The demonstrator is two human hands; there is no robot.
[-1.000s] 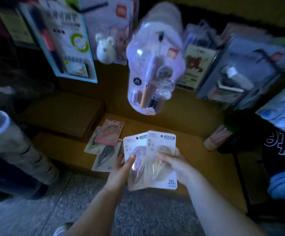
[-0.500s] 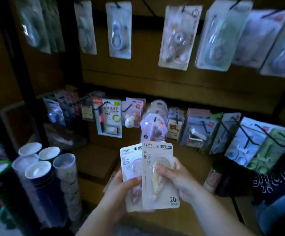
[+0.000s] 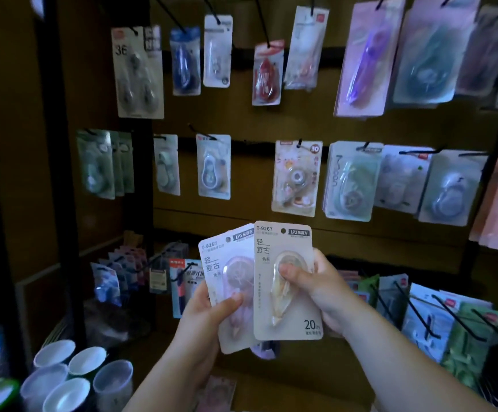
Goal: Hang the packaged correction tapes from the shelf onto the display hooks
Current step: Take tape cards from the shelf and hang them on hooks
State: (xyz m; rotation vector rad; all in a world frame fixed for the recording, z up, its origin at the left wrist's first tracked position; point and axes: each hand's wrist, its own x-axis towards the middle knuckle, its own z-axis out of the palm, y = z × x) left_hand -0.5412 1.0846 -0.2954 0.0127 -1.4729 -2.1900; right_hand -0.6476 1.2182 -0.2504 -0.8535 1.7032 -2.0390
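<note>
Dark brown wooden display wall (image 3: 271, 123): rows of black wire display hooks (image 3: 259, 22), most carrying blister-carded stock.

Two pale card-backed packaged correction tapes (image 3: 286, 281), marked T-9267: fanned in front of the wall's lower middle, not yet hung; the beige card overlaps the lilac one.

Left hand (image 3: 209, 316): closed on the lilac card's lower edge.

Right hand (image 3: 319, 289): thumb pinching the beige card's blister.

Step in hand, by judgement: choosing a hook. Next: lift one card and thread its punched hole onto a hook tip.
</note>
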